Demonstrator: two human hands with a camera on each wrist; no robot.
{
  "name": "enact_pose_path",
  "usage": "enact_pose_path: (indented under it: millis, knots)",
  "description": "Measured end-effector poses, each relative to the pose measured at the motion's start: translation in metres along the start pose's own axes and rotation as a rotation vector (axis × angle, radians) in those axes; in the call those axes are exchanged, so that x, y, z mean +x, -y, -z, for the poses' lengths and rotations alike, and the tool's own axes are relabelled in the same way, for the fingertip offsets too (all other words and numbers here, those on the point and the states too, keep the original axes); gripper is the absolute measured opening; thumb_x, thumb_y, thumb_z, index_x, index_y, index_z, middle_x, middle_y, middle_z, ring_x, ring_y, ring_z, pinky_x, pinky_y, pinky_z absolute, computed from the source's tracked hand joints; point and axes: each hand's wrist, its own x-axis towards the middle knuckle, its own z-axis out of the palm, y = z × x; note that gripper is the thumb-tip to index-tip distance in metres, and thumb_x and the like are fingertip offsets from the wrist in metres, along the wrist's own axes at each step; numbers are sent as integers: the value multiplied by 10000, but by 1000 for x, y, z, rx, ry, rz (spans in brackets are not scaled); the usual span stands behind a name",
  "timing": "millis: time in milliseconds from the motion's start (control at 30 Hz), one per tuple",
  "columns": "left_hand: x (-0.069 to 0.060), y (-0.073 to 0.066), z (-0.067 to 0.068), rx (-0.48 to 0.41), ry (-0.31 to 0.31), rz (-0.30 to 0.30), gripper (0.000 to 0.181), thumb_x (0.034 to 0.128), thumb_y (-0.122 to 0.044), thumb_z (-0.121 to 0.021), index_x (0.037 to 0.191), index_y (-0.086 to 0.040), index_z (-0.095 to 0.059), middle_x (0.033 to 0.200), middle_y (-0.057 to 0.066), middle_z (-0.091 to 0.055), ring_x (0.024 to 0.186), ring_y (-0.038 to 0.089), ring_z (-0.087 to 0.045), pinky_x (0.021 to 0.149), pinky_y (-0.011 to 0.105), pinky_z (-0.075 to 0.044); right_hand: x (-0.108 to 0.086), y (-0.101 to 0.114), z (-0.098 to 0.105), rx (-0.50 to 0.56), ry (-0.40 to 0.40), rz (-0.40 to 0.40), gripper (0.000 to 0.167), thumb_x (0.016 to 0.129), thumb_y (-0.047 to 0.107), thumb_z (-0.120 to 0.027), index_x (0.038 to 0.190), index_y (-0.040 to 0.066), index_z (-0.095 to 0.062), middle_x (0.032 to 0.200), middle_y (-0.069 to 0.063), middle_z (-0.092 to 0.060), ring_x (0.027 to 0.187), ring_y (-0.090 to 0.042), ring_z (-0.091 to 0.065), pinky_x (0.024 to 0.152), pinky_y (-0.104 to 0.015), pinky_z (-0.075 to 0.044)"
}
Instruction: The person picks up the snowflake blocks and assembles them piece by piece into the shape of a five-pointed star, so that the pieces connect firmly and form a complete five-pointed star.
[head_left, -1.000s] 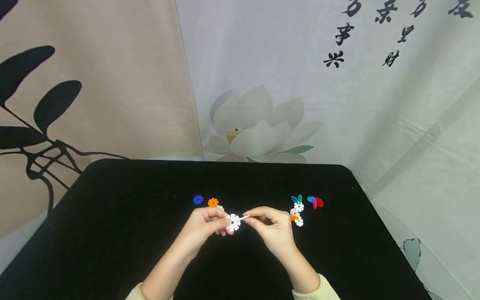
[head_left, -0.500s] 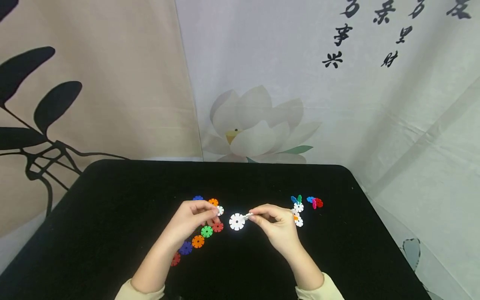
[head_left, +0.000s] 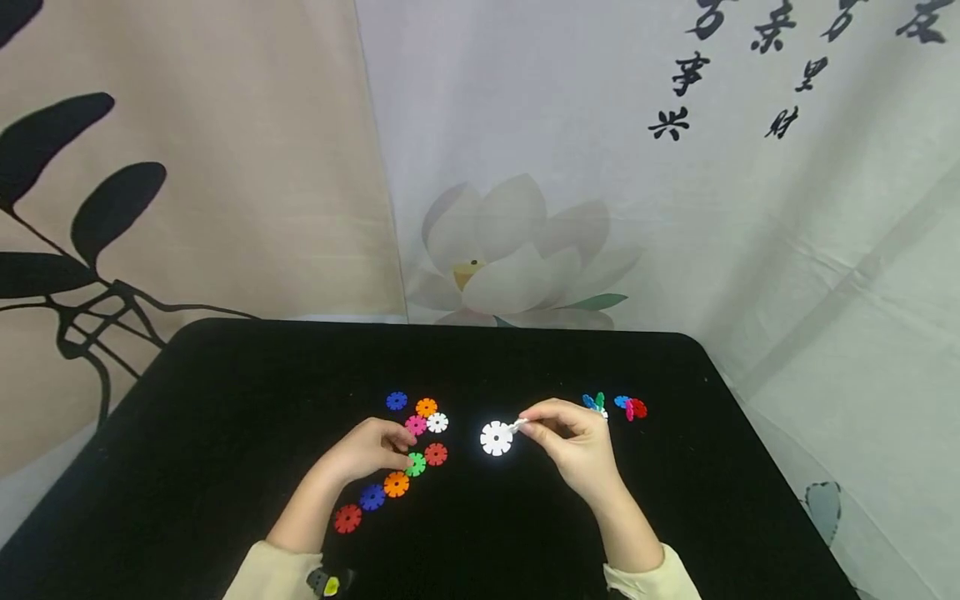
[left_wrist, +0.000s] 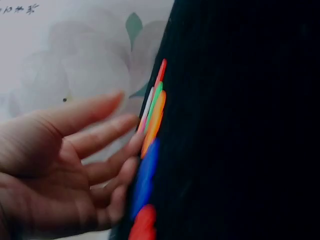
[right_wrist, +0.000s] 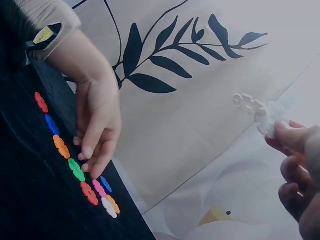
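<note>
My right hand [head_left: 572,446] pinches joined white notched discs [head_left: 497,438] between thumb and fingertips, raised above the black table; the right wrist view shows these white pieces [right_wrist: 250,104] at the fingertips. Over the loose discs hovers my left hand [head_left: 363,450], thumb and fingers apart, holding nothing, beside a green disc [head_left: 416,465] and a pink disc [head_left: 416,425]. In the left wrist view the left hand [left_wrist: 75,165] has its fingers loosely extended alongside the row. Whether it touches any disc, I cannot tell.
Nearby lie white [head_left: 437,422], blue [head_left: 397,401] and orange [head_left: 426,407] discs. Red [head_left: 348,518], blue [head_left: 372,497], orange [head_left: 396,483] and red [head_left: 436,454] discs form a diagonal with the green one. Joined coloured pieces [head_left: 636,407] lie at the right, partly behind my right hand.
My left hand has let go of the white pieces and moved left to the loose discs, its fingers spreading. My right hand has carried the white pieces slightly right.
</note>
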Motion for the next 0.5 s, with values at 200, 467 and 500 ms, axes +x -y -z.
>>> enact_pose_path:
  millis: [200, 467, 500]
  knots:
    - [3, 2, -14, 123, -74, 86, 189, 751, -54, -791, 900, -104, -685, 906, 37, -525, 850, 206, -507, 676, 338, -485, 1, 1, 1, 7, 37, 4, 263, 708, -278, -653, 870, -72, -659, 829, -99, -686, 695, -130, -608, 608, -214, -503]
    - [4, -1, -15, 130, -103, 119, 150, 766, -44, -784, 815, -96, -652, 852, 45, -529, 767, 197, -517, 639, 327, -485, 1, 4, 0, 14, 50, 5, 290, 691, -297, -648, 867, -68, -664, 821, -123, -679, 720, -139, -620, 620, -228, -508]
    - [4, -1, -15, 122, -103, 124, 144, 770, -50, -785, 807, -93, -652, 839, 43, -535, 752, 193, -521, 631, 324, -485, 1, 4, 0, 16, 49, 7, 290, 691, -300, -646, 866, -70, -663, 820, -124, -679, 719, -140, -619, 619, -228, -507]
